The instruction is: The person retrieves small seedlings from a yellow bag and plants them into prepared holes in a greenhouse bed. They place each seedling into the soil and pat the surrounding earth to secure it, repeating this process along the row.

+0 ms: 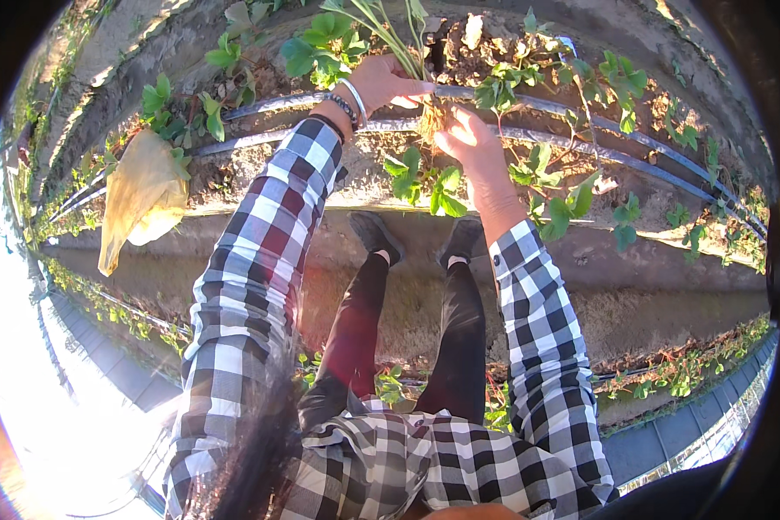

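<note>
My left hand (390, 84), with bracelets at the wrist, grips the green stems of an uprooted leafy plant (400, 42) near the top middle. The plant's brown fibrous roots (433, 120) hang below my fingers, over the drip lines. At the right side of these roots is my right hand (471, 143), thumb and fingertips close to them; whether they pinch any strands cannot be told. A dark gap in the soil shows just beyond the stems. The tops of the held leaves are cut off by the picture's upper edge.
Two drip irrigation lines (546, 134) run across the raised soil bed (351, 185), among strawberry plants (562, 211). A yellowish plastic bag (144, 195) lies at the bed's left side. My feet stand in the furrow (422, 286); another planted row is behind my legs.
</note>
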Tool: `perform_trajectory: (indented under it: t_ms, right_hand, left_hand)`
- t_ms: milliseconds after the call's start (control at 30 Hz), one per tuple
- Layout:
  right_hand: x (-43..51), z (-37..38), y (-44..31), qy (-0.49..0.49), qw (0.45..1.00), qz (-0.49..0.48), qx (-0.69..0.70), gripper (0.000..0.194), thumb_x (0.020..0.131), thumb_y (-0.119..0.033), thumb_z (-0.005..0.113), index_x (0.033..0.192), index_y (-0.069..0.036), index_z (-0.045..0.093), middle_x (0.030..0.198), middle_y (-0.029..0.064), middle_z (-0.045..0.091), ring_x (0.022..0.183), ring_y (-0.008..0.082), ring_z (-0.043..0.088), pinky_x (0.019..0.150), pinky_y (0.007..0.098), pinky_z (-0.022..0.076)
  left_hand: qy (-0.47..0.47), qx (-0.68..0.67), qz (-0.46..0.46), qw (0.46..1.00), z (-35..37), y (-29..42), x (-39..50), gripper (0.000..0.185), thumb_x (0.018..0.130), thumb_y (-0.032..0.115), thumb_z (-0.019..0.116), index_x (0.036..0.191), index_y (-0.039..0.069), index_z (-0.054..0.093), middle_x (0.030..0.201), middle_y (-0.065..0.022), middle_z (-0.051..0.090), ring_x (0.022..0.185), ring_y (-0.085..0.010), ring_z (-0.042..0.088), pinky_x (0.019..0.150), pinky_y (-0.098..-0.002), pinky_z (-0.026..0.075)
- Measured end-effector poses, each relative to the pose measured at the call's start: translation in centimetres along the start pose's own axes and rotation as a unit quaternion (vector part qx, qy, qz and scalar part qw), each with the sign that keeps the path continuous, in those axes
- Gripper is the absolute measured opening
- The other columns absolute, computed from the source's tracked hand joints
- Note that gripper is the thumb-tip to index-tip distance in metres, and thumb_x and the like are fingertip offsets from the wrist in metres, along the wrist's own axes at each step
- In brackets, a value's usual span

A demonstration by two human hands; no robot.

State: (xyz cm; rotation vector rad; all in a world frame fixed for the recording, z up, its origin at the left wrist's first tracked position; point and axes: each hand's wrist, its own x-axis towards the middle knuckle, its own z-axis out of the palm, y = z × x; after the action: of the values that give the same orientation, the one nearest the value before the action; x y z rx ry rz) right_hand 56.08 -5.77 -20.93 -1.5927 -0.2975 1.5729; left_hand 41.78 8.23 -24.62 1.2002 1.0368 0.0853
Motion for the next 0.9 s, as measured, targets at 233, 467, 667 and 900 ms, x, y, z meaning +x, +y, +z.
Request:
perform_trajectory:
  t_ms: [233,467,667,900]
  right_hand:
    - [6.2,-0.8,-0.4,0.002,0.990,0.001,0.139,0.053,0.077,-0.010,0.066,0.126,-0.003,0.046,0.101,0.0052,0.058,0.091,0.0142,0.056,0.081,0.0287,0.0436]
    - [8.3,-2.0,-0.3,-0.036,0.987,-0.022,0.158,0.071,0.082,-0.017,0.058,0.137,0.003,0.019,0.118,0.0131,0.051,0.108,0.0262,0.052,0.094,0.0411,0.0405]
    - [9.1,-3.0,-0.5,-0.041,0.992,-0.047,0.113,0.065,0.082,-0.033,0.061,0.131,0.001,0.036,0.118,0.0096,0.052,0.102,0.0204,0.053,0.090,0.0342,0.0411]
    - [9.4,-2.5,-0.6,-0.194,0.970,0.026,0.141,0.049,0.093,-0.041,0.044,0.122,-0.001,0.047,0.113,0.0082,0.058,0.090,0.0153,0.057,0.079,0.0302,0.0458]
  left_hand:
    - [0.033,-0.003,0.059,0.998,-0.4,0.1,8.8,0.035,0.071,0.017,0.076,0.096,-0.002,0.063,0.088,-0.0104,0.065,0.077,-0.0179,0.064,0.071,-0.0294,0.055]
    - [0.055,-0.109,0.004,0.992,-0.3,1.3,10.6,0.018,0.075,0.008,0.071,0.087,-0.004,0.064,0.072,-0.0076,0.063,0.060,-0.0126,0.058,0.051,-0.0231,0.048]
    - [0.004,-0.166,0.005,0.986,-0.7,0.8,8.9,0.016,0.075,0.011,0.071,0.082,-0.002,0.066,0.071,-0.0046,0.063,0.060,-0.0106,0.054,0.055,-0.0234,0.044]
    - [0.007,0.153,0.014,0.988,-2.2,2.7,7.7,0.035,0.071,0.029,0.074,0.080,-0.004,0.065,0.062,-0.0046,0.058,0.057,-0.0133,0.046,0.056,-0.0320,0.039]
